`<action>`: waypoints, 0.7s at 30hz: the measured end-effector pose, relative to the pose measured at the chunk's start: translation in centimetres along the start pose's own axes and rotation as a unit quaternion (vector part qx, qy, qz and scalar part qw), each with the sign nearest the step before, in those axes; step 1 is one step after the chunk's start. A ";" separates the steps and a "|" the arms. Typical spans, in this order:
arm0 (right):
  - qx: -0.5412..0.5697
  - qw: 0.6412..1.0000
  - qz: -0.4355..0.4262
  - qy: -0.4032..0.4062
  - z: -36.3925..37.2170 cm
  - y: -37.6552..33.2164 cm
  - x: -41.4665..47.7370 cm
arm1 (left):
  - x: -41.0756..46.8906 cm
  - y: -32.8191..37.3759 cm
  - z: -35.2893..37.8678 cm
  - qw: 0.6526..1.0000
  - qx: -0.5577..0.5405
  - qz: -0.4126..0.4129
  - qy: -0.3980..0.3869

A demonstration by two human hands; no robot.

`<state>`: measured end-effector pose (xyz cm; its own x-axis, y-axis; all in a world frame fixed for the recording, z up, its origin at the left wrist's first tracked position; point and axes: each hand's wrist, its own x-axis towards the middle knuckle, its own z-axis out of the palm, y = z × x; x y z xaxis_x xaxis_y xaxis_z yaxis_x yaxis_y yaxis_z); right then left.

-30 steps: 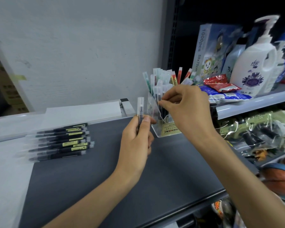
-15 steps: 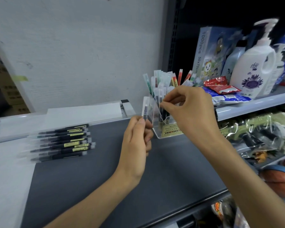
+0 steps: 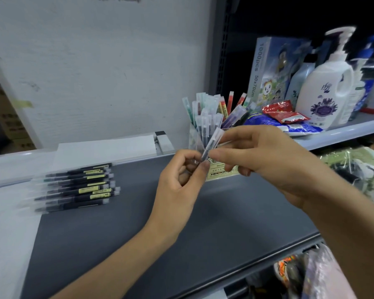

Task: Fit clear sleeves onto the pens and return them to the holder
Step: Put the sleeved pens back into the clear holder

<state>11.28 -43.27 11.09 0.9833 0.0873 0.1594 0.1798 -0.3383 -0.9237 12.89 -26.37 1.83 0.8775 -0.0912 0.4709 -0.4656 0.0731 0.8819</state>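
My left hand (image 3: 179, 182) pinches the lower end of a dark pen (image 3: 212, 143) in a clear sleeve, tilted up to the right in front of the holder. The thumb and forefinger of my right hand (image 3: 266, 160) pinch the same pen from the right. Just behind stands the clear plastic holder (image 3: 219, 169) with a yellow label, packed with several sleeved pens (image 3: 207, 113), upright and fanned. A row of several dark pens (image 3: 78, 186) with yellow labels lies on the dark grey shelf surface (image 3: 181, 223) at the left.
A white wall rises behind the shelf. To the right, a higher shelf (image 3: 341, 131) carries a puzzle box (image 3: 272, 70), a white pump bottle (image 3: 328, 87) and red and blue packets (image 3: 285, 114). Bagged goods hang below at the right. White paper (image 3: 104, 147) lies behind the pen row.
My right hand has left the pens in the holder and come down to the pen in my left hand. That pen has tilted from upright to leaning right.
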 end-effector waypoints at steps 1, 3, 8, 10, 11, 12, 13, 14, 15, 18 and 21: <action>-0.005 1.000 -0.010 0.012 0.0 0.2 0.0 | 0.0 0.1 0.0 1.000 0.001 0.000 -0.006; -0.028 0.999 -0.027 0.035 0.1 0.3 0.0 | -0.1 0.2 0.1 1.000 0.007 -0.003 -0.013; -0.020 0.989 -0.105 0.100 -0.9 -0.7 -0.2 | -0.6 0.5 0.2 0.994 0.106 0.019 -0.024; 0.003 0.970 -0.174 0.168 -1.6 -1.4 -0.3 | -0.8 0.5 0.3 0.990 0.135 0.034 0.001; 0.002 0.958 -0.208 0.198 -1.8 -1.7 -0.3 | -0.8 0.4 0.3 0.989 0.143 0.039 0.013; -0.005 0.946 -0.236 0.221 -1.9 -1.9 -0.3 | -0.8 0.3 0.3 0.988 0.146 0.040 0.022; -0.016 0.937 -0.256 0.238 -1.9 -2.0 -0.1 | -0.7 0.2 0.2 0.988 0.145 0.035 0.028; -0.030 0.930 -0.267 0.250 -1.8 -1.9 0.0 | -0.7 0.1 0.2 0.989 0.140 0.026 0.031; -0.046 0.926 -0.270 0.259 -1.7 -1.7 0.2 | -0.5 0.0 0.2 0.991 0.132 0.014 0.032; -0.074 0.933 -0.241 0.258 -1.1 -0.5 1.3 | -0.3 -0.3 0.1 0.993 0.111 -0.023 0.029; -0.087 0.943 -0.206 0.245 -0.4 1.0 2.4 | -0.1 -0.6 0.1 0.994 0.096 -0.046 0.029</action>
<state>13.83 -43.78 10.67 0.7153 -0.1843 0.6741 0.5097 -0.5223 -0.6837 13.08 -26.47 1.26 0.9198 -0.0309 0.3912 -0.3919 -0.1244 0.9116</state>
